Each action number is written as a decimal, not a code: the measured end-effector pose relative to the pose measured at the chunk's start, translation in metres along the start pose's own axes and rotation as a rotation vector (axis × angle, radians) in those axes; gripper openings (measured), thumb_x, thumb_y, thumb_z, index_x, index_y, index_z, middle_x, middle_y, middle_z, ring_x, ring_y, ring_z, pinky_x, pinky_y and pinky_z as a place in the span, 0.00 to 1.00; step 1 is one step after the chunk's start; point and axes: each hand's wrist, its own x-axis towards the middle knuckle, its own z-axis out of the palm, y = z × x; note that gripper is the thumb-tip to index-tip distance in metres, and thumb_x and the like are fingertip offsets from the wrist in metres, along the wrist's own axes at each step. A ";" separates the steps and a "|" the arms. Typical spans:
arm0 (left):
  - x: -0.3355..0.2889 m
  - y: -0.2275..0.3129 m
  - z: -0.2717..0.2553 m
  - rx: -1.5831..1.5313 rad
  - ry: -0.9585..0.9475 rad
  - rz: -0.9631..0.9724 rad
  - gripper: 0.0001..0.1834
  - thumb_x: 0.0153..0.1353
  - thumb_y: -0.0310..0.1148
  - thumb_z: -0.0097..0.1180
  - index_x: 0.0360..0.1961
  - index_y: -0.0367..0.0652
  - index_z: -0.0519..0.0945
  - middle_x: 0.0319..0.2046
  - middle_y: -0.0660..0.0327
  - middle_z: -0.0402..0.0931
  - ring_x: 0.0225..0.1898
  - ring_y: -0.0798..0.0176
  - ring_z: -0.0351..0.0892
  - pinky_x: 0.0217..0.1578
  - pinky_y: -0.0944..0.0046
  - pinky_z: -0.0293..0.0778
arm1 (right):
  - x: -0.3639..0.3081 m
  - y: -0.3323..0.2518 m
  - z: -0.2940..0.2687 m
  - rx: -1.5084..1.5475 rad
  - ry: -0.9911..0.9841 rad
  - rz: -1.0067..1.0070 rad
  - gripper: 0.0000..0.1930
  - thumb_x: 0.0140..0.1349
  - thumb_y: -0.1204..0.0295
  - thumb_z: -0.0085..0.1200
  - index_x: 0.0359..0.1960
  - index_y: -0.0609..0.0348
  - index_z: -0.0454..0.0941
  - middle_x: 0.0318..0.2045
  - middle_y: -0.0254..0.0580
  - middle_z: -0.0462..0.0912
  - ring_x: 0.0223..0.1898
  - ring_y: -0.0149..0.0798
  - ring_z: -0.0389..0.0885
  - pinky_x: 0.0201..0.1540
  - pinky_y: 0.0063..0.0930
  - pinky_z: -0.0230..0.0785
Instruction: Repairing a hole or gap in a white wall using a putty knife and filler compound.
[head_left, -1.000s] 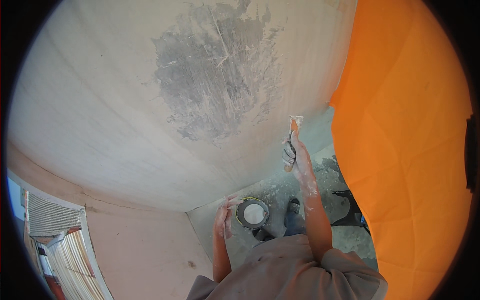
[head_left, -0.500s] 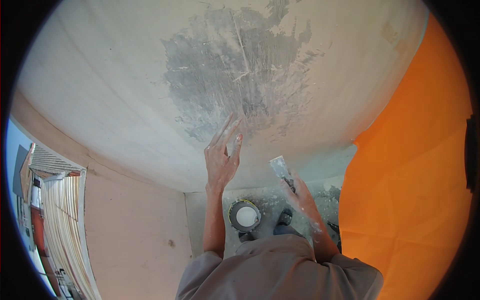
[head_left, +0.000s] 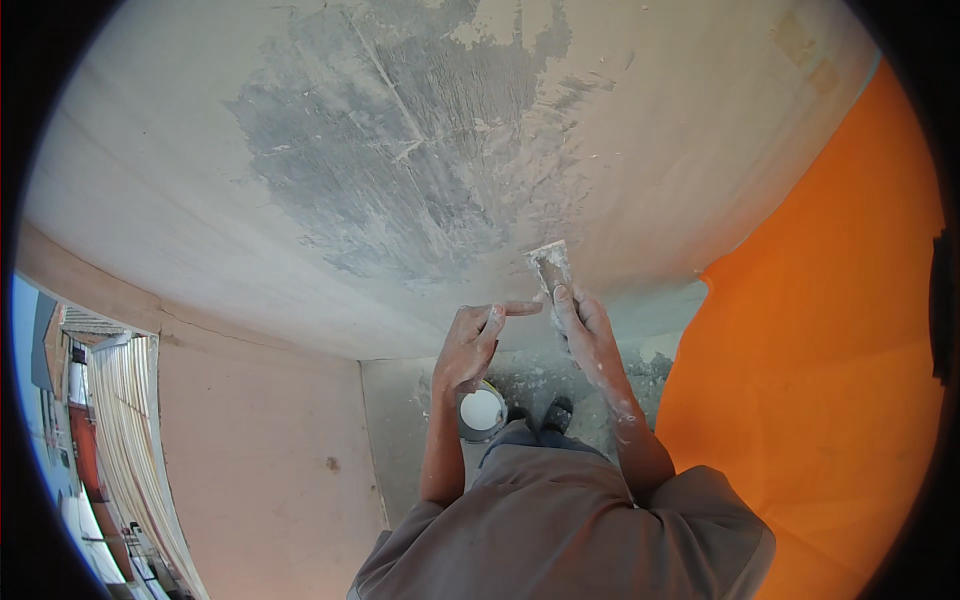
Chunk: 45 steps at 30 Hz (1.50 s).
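Note:
My right hand [head_left: 592, 345] grips a putty knife [head_left: 550, 262], its blade pointing up toward the wall and smeared with whitish filler. Beside it is my left hand [head_left: 468, 345], bent at the wrist, with its fingers stretched toward the knife's handle. The fingertips reach the knife or my right hand; whether they touch I cannot tell. Both hands have white smears. In front of them, the pale wall [head_left: 190, 130] carries a large rough grey patch [head_left: 400, 140] with streaks and a thin slanting line through it.
A dark bucket [head_left: 478, 437] of white material stands on the spattered floor [head_left: 405, 385] near my feet. An orange sheet [head_left: 800, 350] hangs on the right. To the left is a pinkish low wall [head_left: 260, 430], with corrugated sheeting [head_left: 125, 390] beyond it.
My left hand has come down from near the grey patch toward the right hand. My right hand has raised the putty knife. The view has shifted, so the patch appears further left.

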 end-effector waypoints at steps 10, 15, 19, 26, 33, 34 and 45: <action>0.041 0.051 0.017 -0.353 0.111 0.221 0.12 0.70 0.32 0.61 0.48 0.35 0.84 0.28 0.64 0.79 0.29 0.72 0.74 0.33 0.67 0.73 | 0.015 -0.034 0.024 0.111 0.078 0.025 0.23 0.79 0.50 0.42 0.32 0.55 0.75 0.18 0.23 0.69 0.13 0.18 0.60 0.13 0.20 0.48; 0.058 0.035 0.027 -0.293 0.101 0.234 0.14 0.70 0.34 0.61 0.48 0.33 0.83 0.35 0.63 0.82 0.35 0.73 0.76 0.38 0.69 0.74 | 0.035 0.009 0.040 0.315 0.230 -0.018 0.19 0.79 0.53 0.43 0.32 0.50 0.72 0.16 0.21 0.66 0.11 0.18 0.57 0.11 0.19 0.48; 0.069 0.034 0.032 -0.272 0.148 0.232 0.11 0.69 0.33 0.61 0.42 0.34 0.84 0.29 0.62 0.84 0.32 0.74 0.76 0.34 0.66 0.74 | 0.049 0.010 0.054 0.260 0.429 -0.113 0.23 0.79 0.50 0.44 0.32 0.56 0.75 0.16 0.22 0.66 0.12 0.19 0.59 0.12 0.22 0.48; 0.092 0.062 0.030 -0.062 0.264 0.264 0.13 0.67 0.33 0.62 0.38 0.30 0.85 0.26 0.58 0.84 0.31 0.76 0.77 0.34 0.68 0.75 | 0.076 0.003 0.048 0.304 0.422 -0.250 0.23 0.80 0.54 0.44 0.40 0.62 0.80 0.24 0.26 0.77 0.25 0.19 0.72 0.26 0.19 0.66; 0.094 0.071 0.027 -0.019 0.359 0.342 0.10 0.63 0.30 0.64 0.37 0.30 0.87 0.22 0.56 0.84 0.28 0.76 0.78 0.31 0.68 0.75 | 0.083 0.005 0.055 0.471 0.346 -0.284 0.20 0.81 0.60 0.42 0.43 0.63 0.82 0.31 0.29 0.81 0.32 0.21 0.75 0.37 0.18 0.72; 0.094 0.072 0.026 0.000 0.368 0.342 0.10 0.64 0.30 0.64 0.37 0.31 0.87 0.22 0.56 0.84 0.28 0.76 0.78 0.31 0.68 0.75 | 0.083 0.005 0.057 0.535 0.333 -0.266 0.20 0.81 0.59 0.42 0.43 0.63 0.82 0.32 0.29 0.81 0.32 0.21 0.75 0.37 0.19 0.72; 0.103 0.076 0.041 -0.131 0.380 0.366 0.11 0.66 0.30 0.63 0.38 0.30 0.87 0.23 0.62 0.83 0.28 0.78 0.74 0.29 0.70 0.73 | 0.077 -0.022 0.034 0.464 0.304 -0.225 0.21 0.81 0.58 0.43 0.41 0.63 0.81 0.26 0.29 0.80 0.26 0.19 0.74 0.28 0.18 0.71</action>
